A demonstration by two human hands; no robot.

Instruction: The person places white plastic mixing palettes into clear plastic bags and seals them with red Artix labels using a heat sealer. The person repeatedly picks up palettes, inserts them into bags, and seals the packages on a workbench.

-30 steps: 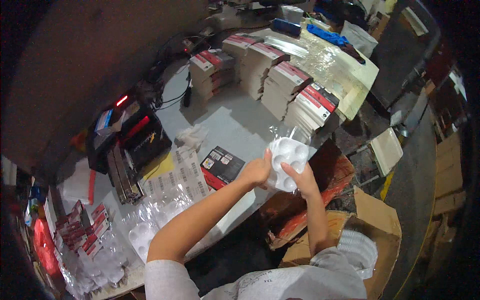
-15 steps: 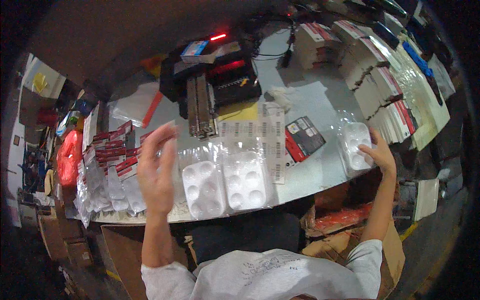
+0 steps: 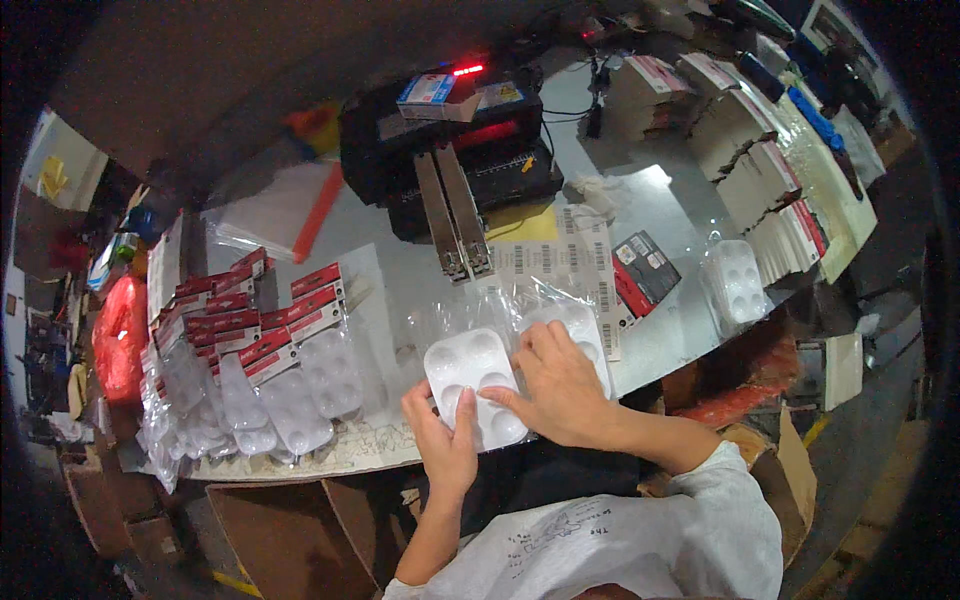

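A white plastic paint palette (image 3: 465, 355) with round wells lies in a clear bag at the table's front edge. My left hand (image 3: 443, 440) grips its lower left, thumb on top and fingers round the edge. From the right, my right hand (image 3: 560, 390) closes on its right side, thumb on the palette and fingers bent. Those fingers partly cover a second bagged palette (image 3: 583, 325) close beside it. Another bagged palette (image 3: 741, 278) lies apart at the right. At the left, finished-looking packs with red header cards (image 3: 265, 345) overlap in a pile.
A black machine (image 3: 450, 165) with a metal track and red display stands at the back. Barcode label sheets (image 3: 560, 255) and a dark red-edged pack (image 3: 648, 270) lie before it. Card stacks (image 3: 760, 180) line the right side. A red bag (image 3: 122, 335) hangs left.
My left hand has come down and right from above the table onto the middle palette. My right hand has let go of the far-right palette and moved left to join it.
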